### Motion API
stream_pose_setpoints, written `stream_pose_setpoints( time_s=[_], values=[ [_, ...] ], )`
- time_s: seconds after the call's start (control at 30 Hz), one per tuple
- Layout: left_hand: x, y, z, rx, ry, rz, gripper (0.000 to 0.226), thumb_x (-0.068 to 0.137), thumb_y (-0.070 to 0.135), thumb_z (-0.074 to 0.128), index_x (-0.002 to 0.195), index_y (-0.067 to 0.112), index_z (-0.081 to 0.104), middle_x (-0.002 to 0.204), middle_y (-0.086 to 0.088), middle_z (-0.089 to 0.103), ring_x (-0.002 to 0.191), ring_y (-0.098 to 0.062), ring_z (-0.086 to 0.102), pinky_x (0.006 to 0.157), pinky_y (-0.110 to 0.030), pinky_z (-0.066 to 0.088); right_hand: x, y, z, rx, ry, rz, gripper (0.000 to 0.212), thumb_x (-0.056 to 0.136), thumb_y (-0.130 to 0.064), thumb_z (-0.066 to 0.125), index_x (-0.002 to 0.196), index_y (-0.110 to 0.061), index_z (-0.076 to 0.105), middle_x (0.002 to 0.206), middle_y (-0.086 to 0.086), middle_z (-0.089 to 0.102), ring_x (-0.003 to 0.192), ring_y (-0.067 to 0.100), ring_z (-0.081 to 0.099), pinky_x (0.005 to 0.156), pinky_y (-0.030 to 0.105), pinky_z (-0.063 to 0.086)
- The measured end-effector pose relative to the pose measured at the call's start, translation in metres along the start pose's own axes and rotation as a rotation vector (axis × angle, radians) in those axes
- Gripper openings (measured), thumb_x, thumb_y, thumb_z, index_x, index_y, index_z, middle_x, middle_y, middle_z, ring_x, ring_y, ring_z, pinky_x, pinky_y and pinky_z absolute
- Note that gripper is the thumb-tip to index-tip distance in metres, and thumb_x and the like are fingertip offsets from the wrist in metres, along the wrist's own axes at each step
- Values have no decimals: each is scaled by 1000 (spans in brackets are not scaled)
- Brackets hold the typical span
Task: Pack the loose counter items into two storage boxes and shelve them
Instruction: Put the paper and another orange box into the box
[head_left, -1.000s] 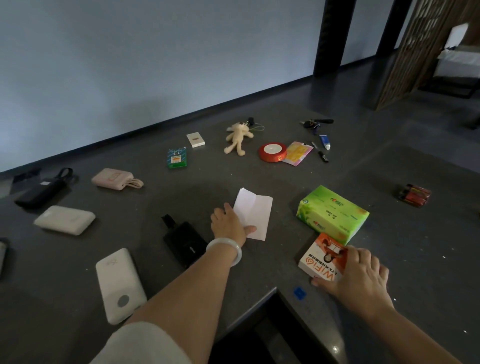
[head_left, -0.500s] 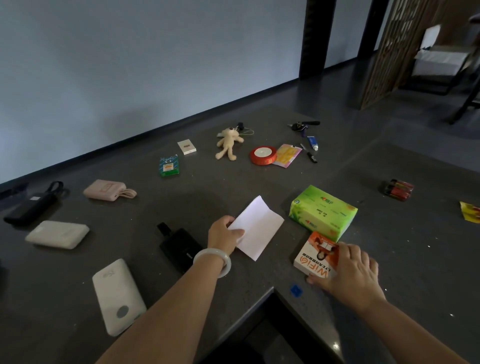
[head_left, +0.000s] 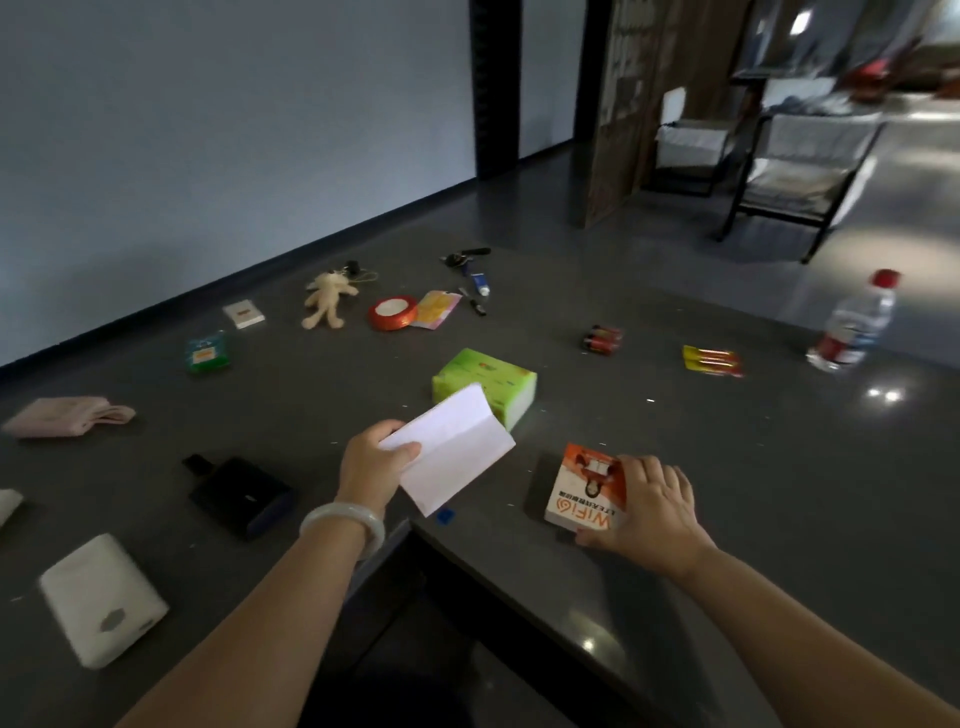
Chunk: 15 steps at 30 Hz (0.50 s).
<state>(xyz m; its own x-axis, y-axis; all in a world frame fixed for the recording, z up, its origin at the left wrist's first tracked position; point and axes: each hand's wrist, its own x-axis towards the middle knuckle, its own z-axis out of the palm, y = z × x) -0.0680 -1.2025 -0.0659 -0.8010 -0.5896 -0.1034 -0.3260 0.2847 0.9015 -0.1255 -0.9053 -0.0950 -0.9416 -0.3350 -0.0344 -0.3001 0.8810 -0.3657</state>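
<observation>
1 white paper (head_left: 457, 452) w/ crease, left grip (head_left: 371, 463)

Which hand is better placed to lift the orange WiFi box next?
Right. The right hand grips the WiFi box at its near edge; the left hand is busy holding the folded white paper, left of the box.

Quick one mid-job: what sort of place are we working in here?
Probably a home or lounge interior: a dark counter strewn with household bits like a tissue pack and plush toy, cushioned chairs beyond, and a wooden lattice screen.
</observation>
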Motion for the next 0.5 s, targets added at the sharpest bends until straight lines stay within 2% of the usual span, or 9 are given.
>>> stream_pose_setpoints(
  time_s=[0.07, 0.13, 0.23, 0.37, 0.5],
  values=[
    [-23, 11, 23, -20, -52, 14, 18, 84, 2, 64, 83, 20, 64, 82, -4, 64, 75, -22, 59, 63, -29, 46, -24, 27, -16, 7, 25, 12, 116, 53, -76, 72, 144, -20, 27, 141, -2, 35, 138, 21, 26, 121, 44, 6],
    [-48, 25, 50, -27, -169, 3, 26, 81, -5, 59, 82, 20, 66, 79, -5, 66, 71, -23, 59, 60, -30, 46, -52, 55, -34, 24, 50, 34, 115, 56, -74, 72, 146, -21, 25, 142, -2, 34, 138, 20, 25, 121, 44, 6],
    [-89, 46, 96, -13, -325, 51, 34, 79, -11, 59, 89, 20, 66, 87, -9, 68, 79, -26, 62, 68, -31, 47, -98, 96, -63, 47, 92, 84, 114, 57, -71, 75, 146, -21, 24, 143, -3, 33, 139, 19, 24, 121, 43, 6],
    [-145, 73, 161, -17, -428, 108, 35, 78, -10, 62, 98, 19, 66, 95, -8, 69, 86, -27, 65, 68, -29, 49, -161, 151, -103, 30, 138, 154, 114, 57, -70, 75, 147, -23, 22, 146, -4, 31, 141, 19, 21, 122, 44, 2],
    [-202, 102, 220, -30, -515, 145, 38, 81, -6, 64, 109, 20, 62, 102, -3, 66, 92, -21, 63, 74, -34, 53, -224, 204, -142, -20, 190, 216, 117, 56, -70, 76, 148, -21, 22, 146, -3, 31, 142, 20, 21, 121, 43, 0]
  ],
)
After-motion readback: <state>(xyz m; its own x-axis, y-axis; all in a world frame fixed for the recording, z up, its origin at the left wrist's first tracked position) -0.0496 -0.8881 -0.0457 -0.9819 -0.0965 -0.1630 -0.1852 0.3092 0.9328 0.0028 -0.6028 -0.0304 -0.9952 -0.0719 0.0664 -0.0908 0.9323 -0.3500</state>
